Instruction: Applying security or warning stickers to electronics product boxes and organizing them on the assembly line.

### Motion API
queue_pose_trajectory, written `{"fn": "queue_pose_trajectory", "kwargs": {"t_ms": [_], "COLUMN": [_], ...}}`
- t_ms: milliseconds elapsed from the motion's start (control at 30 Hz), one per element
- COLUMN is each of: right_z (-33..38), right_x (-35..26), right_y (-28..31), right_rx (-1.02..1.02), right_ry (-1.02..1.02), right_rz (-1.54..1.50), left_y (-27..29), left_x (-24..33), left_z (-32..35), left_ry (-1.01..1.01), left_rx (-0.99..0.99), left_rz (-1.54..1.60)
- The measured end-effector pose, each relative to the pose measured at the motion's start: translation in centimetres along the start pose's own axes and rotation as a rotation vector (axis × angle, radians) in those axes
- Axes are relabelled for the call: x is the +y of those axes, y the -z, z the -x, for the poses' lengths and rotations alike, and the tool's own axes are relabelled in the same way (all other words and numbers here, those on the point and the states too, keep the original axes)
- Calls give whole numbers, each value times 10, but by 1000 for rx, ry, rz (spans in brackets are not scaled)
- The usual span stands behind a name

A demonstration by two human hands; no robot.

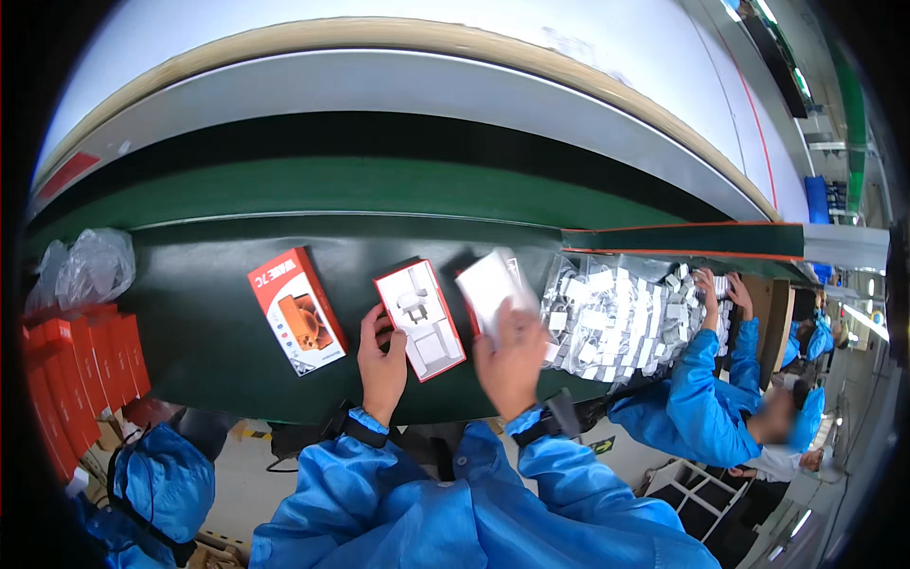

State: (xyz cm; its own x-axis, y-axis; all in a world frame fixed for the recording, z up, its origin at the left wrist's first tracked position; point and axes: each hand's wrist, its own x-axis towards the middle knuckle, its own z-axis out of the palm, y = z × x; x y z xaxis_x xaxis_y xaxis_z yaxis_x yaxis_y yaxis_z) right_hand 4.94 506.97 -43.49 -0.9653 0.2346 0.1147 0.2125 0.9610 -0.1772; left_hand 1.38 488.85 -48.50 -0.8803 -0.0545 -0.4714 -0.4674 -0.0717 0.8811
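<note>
In the middle of the green table lies an open red box [423, 321] with a white moulded insert; a small grey and black part sits in its upper recess. My left hand [383, 368] grips the left edge of this box, fingers curled. My right hand [513, 358], smeared by motion, holds a white flat piece [491, 283] over a second red-edged box, mostly hidden beneath it. To the left lies a closed red and white box [298, 311] with an orange device printed on it.
Stacked red boxes [76, 365] and clear plastic bags [95, 266] are at the far left. Bagged small white parts [611, 313] cover the table's right side. A co-worker in blue [701, 389] reaches into them. A raised ledge [379, 190] runs along the back.
</note>
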Motion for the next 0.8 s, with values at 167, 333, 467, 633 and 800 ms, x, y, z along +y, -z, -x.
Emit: {"fn": "queue_pose_trajectory", "kwargs": {"t_ms": [167,333,467,633,800], "right_z": [48,22,31,31,-12], "right_x": [-14,22,14,-8,-5], "right_y": [15,10,-11,-22,-27], "right_rx": [12,-22,13,135,85], "right_ry": [-221,-382,-615,-652,-506], "right_rz": [-202,-382,-550,-496,-434], "left_y": [-1,-21,-38,-47,-48], "left_x": [-5,-2,-1,7,16], "left_z": [7,21,14,-8,-33], "left_ry": [-115,-22,-72,-114,-208], "left_rx": [-96,-133,-105,-127,-114], "left_rz": [-296,-297,-335,-409,-433]}}
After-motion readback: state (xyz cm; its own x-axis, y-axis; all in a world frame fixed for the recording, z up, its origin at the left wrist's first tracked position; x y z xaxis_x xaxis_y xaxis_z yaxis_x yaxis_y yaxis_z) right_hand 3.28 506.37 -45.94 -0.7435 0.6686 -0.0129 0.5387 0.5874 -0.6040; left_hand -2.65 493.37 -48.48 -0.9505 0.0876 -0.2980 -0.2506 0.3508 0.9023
